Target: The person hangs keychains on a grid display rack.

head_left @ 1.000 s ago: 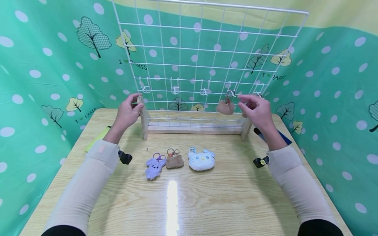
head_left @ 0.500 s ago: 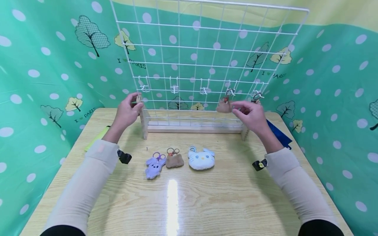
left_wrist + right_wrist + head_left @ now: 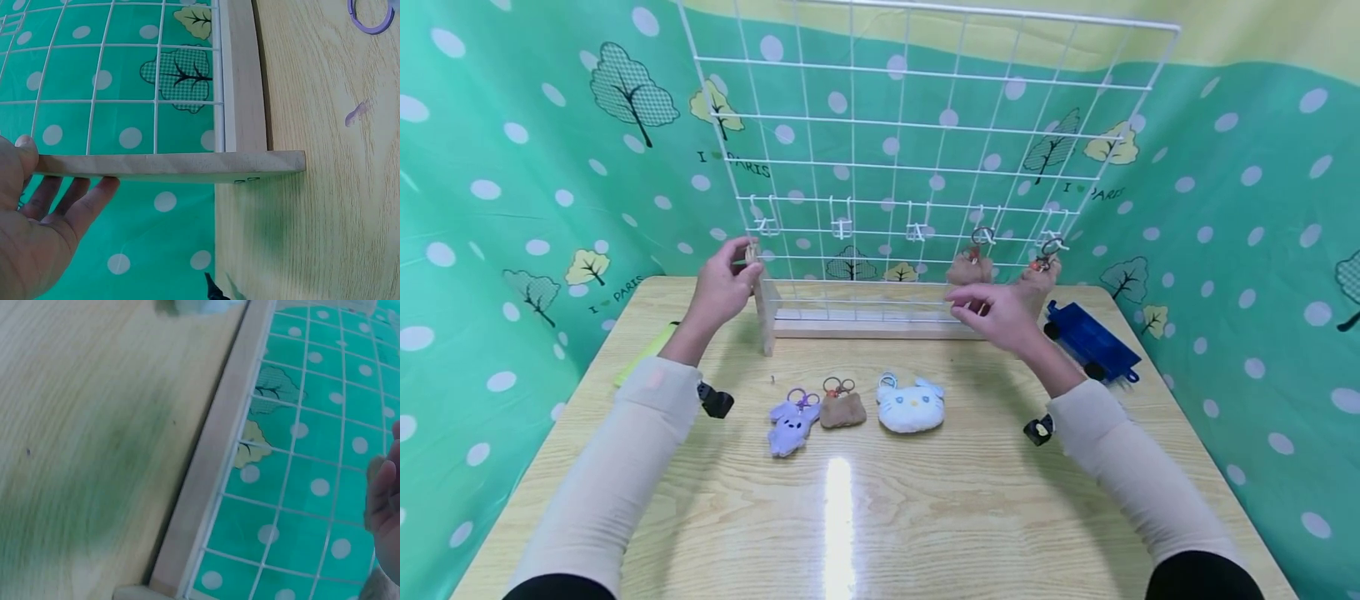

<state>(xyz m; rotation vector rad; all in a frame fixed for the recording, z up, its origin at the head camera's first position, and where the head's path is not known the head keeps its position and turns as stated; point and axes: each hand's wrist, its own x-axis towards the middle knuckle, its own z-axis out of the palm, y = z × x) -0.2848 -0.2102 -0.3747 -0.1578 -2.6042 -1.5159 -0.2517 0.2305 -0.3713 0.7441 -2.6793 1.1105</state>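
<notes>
In the head view, my left hand (image 3: 722,283) grips the wooden upright (image 3: 765,312) at the left end of the white wire grid rack (image 3: 895,172). The left wrist view shows its thumb and fingers on opposite sides of that upright (image 3: 187,164). Low before the grid's right half is my right hand (image 3: 996,315), fingers loosely bent, holding nothing. Two brown plush keychains hang from the rightmost hooks, one (image 3: 970,268) above that hand and another (image 3: 1041,273) behind it. On the table lie a purple plush keychain (image 3: 791,429), a brown one (image 3: 842,411) and a white cat-face one (image 3: 912,407).
Three white hooks, among them a middle one (image 3: 842,227), carry nothing. A blue toy cart (image 3: 1092,340) stands right of the rack, and a yellow-green item (image 3: 643,354) lies partly hidden behind the left forearm. A patterned green curtain (image 3: 1247,275) surrounds the table (image 3: 955,517).
My right hand has moved left and down, away from the rightmost hook, past the hanging brown keychains. The right-end keychain and the blue cart are now more visible. My left hand stays put.
</notes>
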